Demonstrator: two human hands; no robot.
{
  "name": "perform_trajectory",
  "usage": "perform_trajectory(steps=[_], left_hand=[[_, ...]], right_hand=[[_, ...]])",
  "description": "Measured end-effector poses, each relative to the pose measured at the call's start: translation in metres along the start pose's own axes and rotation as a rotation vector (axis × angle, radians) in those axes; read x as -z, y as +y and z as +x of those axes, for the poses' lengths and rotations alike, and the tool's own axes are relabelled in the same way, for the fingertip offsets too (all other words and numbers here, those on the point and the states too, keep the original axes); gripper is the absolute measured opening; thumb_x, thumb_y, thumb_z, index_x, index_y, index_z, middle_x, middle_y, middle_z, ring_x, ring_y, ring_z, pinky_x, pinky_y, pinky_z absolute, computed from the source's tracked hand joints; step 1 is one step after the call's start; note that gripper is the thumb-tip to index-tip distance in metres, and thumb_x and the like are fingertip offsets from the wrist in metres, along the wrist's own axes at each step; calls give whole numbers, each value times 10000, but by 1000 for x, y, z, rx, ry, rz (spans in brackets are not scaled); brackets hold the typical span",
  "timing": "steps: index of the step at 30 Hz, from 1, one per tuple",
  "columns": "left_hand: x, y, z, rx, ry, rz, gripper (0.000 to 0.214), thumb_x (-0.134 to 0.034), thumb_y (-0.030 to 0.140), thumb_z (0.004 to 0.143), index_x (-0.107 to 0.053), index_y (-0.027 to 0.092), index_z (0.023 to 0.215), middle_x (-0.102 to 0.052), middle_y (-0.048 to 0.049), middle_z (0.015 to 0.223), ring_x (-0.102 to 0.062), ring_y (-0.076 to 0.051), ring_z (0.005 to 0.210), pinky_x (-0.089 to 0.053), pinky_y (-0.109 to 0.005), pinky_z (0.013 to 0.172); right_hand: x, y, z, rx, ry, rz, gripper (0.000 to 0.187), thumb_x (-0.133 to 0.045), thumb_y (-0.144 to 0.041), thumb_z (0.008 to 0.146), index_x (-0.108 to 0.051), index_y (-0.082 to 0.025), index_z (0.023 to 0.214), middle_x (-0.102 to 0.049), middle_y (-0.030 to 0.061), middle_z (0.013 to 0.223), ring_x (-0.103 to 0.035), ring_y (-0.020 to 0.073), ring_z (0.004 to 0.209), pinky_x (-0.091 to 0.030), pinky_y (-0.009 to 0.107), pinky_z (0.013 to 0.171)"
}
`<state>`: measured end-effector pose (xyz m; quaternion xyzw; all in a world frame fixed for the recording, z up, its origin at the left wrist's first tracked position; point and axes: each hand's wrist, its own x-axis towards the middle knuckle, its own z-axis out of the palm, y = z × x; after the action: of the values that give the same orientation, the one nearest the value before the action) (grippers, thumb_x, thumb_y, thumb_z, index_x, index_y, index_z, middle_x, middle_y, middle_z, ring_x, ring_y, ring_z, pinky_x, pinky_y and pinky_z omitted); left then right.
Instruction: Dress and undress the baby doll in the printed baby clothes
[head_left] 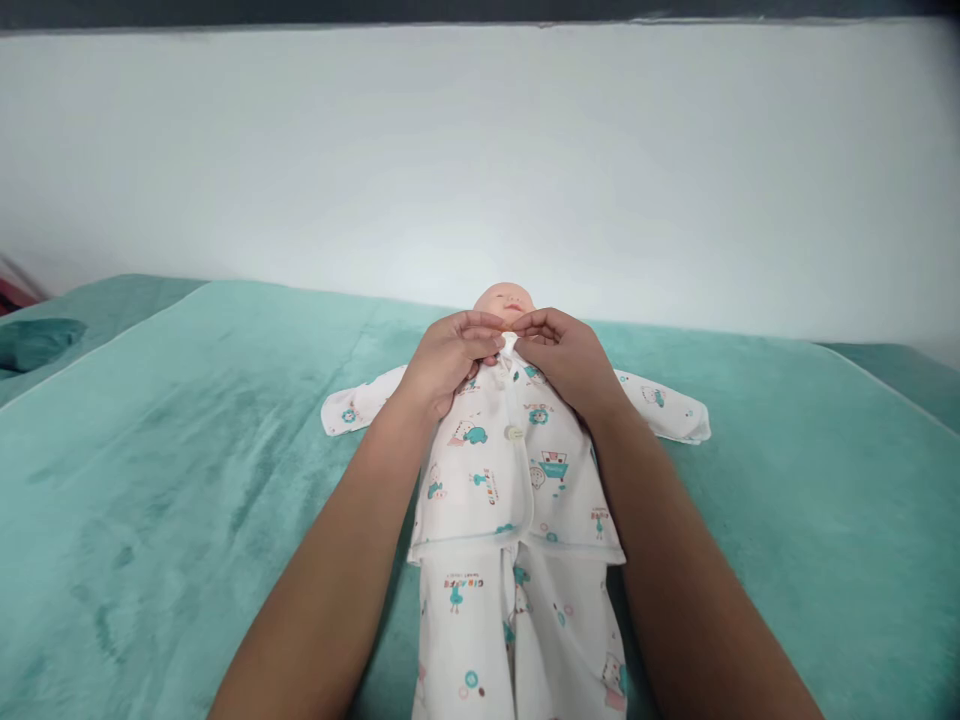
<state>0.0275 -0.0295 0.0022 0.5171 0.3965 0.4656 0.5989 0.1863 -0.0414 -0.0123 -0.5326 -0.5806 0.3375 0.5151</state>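
A baby doll (pixel 502 296) lies on its back, its head away from me. It wears a white printed baby jacket (pixel 480 480) and matching trousers (pixel 465 640). Both sleeves stretch out to the sides. At the neck, my left hand (pixel 457 350) pinches the jacket's collar edge from the left. My right hand (pixel 562 350) pinches the same collar from the right, its fingertips close to the left ones. A bit of white cloth shows between them; any fastener there is hidden. Lower on the jacket front sits a pale round button (pixel 513 433).
A green plush blanket (pixel 225 480) is spread under the doll, wrinkled on the left. A white wall (pixel 480 160) rises behind it. Darker green cloth (pixel 41 345) lies at the far left, with something red (pixel 15 295) beyond it.
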Motion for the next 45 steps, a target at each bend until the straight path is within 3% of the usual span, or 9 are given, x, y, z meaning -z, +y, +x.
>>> perform_trajectory(steps=[5, 13, 22, 26, 32, 40, 42, 45], left_hand=[[-4, -2, 1, -48, 37, 52, 240, -661, 60, 663, -681, 143, 888, -592, 12, 697, -503, -62, 577, -385, -189, 544], [-7, -4, 4, -80, 45, 195, 304, -612, 46, 670, -719, 152, 934, -596, 10, 726, -499, -79, 570, -348, -221, 535], [-7, 4, -3, -64, 42, 362, 154, -604, 106, 767, -730, 153, 842, -573, 21, 663, -401, -73, 533, -326, -236, 550], [-6, 2, -2, -46, 21, 318, 105, -607, 157, 807, -710, 156, 825, -511, 31, 617, -370, -74, 520, -303, -235, 536], [-6, -3, 1, -83, 23, 298, 105, -605, 148, 791, -696, 159, 842, -572, 12, 706, -426, -79, 569, -333, -227, 560], [-5, -4, -2, -153, 131, 273, 176, -567, 113, 742, -670, 183, 867, -613, -2, 768, -523, -101, 639, -397, -222, 597], [-3, -3, -11, -151, 138, 263, 121, -590, 157, 759, -653, 185, 859, -597, 6, 747, -505, -98, 620, -393, -222, 586], [2, -2, -30, -127, 111, 326, 92, -608, 269, 809, -646, 185, 804, -534, 24, 663, -436, -94, 570, -359, -222, 551]], right_hand=[[0, 2, 0, -3, -9, 21, 273, -628, -190, 670, -670, -213, 939, -704, 43, 990, -645, 204, 906, -503, 368, 840], [1, 3, -1, 34, -20, 9, 276, -632, -188, 684, -657, -207, 958, -701, 43, 993, -642, 196, 904, -497, 361, 848], [-2, -2, -2, 16, -18, -74, 297, -606, -207, 706, -635, -217, 1001, -674, 47, 1045, -612, 185, 867, -481, 351, 806], [-4, -1, -1, 24, 24, -134, 282, -601, -193, 691, -639, -209, 970, -678, 38, 991, -604, 179, 820, -475, 356, 795], [-5, 2, 1, -1, 107, -147, 213, -644, -228, 674, -642, -198, 885, -679, 26, 886, -611, 178, 781, -473, 350, 769], [-5, -2, 1, 7, 225, -121, 121, -634, -299, 741, -624, -216, 828, -670, 24, 898, -581, 174, 771, -452, 330, 714], [-3, -12, -4, 3, 176, -170, 137, -610, -352, 791, -590, -222, 755, -632, 7, 781, -534, 157, 682, -420, 316, 645], [2, -35, -17, -3, -12, -413, 337, -608, -413, 821, -454, -222, 589, -495, -15, 596, -412, 133, 573, -332, 310, 561]])
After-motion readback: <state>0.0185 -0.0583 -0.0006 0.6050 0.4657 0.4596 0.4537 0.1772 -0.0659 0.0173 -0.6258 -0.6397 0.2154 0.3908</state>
